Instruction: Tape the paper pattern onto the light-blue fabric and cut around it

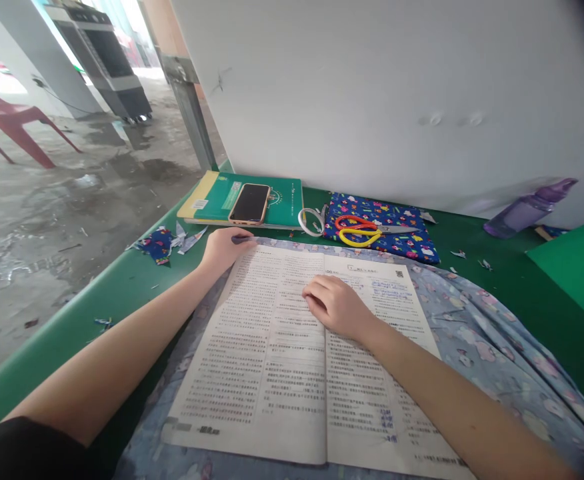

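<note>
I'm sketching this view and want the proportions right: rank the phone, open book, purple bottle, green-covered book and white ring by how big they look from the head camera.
Open book
Green-covered book
Purple bottle
Phone
White ring

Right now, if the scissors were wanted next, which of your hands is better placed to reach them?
Probably the right hand: it rests on the open booklet, close to the handles of the scissors. The left hand is farther off, by the booklet's top-left corner.
</note>
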### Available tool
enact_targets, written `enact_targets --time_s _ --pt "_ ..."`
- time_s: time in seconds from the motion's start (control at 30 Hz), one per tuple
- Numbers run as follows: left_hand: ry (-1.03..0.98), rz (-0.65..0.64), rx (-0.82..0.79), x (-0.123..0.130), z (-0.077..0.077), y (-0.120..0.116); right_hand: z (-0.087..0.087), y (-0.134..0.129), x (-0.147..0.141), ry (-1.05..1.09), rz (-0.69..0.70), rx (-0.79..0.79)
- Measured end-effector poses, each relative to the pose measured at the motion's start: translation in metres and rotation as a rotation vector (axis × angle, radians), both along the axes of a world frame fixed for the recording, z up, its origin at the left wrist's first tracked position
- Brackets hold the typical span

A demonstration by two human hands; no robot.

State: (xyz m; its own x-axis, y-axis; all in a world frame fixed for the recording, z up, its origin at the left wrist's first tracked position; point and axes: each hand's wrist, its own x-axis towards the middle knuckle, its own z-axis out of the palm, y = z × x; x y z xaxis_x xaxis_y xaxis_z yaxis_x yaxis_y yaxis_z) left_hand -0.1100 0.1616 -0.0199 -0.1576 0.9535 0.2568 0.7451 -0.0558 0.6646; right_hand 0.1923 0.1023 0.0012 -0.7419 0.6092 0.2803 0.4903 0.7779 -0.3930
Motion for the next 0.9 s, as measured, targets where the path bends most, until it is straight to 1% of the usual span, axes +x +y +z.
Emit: enact_targets --time_s 0.17,0.4,0.57,0.67,0.77,0.9 --pt "-0.009 -0.005 0.043 -0.007 -0.003 0.001 0.001 0.0 0.0 -0.002 -0.001 -0.016" --pt "0.007 0.026 0.086 -0.006 -0.001 0.001 0.0 0.0 0.0 -0.003 0.001 -0.017" --pt "-0.008 0.018 0.029 -0.01 -0.003 -0.001 0.0 0.0 -0.001 -0.021 -0.007 -0.002" --pt "-0.037 0.023 -0.008 -0.011 -0.001 -0.004 0.0 0.001 0.0 -0.042 0.0 0.017" --pt "-0.088 0.01 -0.037 -0.011 0.002 -0.007 0.004 0.001 -0.002 -0.057 0.031 0.049" --pt "-0.131 0.015 -0.036 -0.009 0.002 -0.008 0.021 0.001 -0.016 0.001 0.004 0.011"
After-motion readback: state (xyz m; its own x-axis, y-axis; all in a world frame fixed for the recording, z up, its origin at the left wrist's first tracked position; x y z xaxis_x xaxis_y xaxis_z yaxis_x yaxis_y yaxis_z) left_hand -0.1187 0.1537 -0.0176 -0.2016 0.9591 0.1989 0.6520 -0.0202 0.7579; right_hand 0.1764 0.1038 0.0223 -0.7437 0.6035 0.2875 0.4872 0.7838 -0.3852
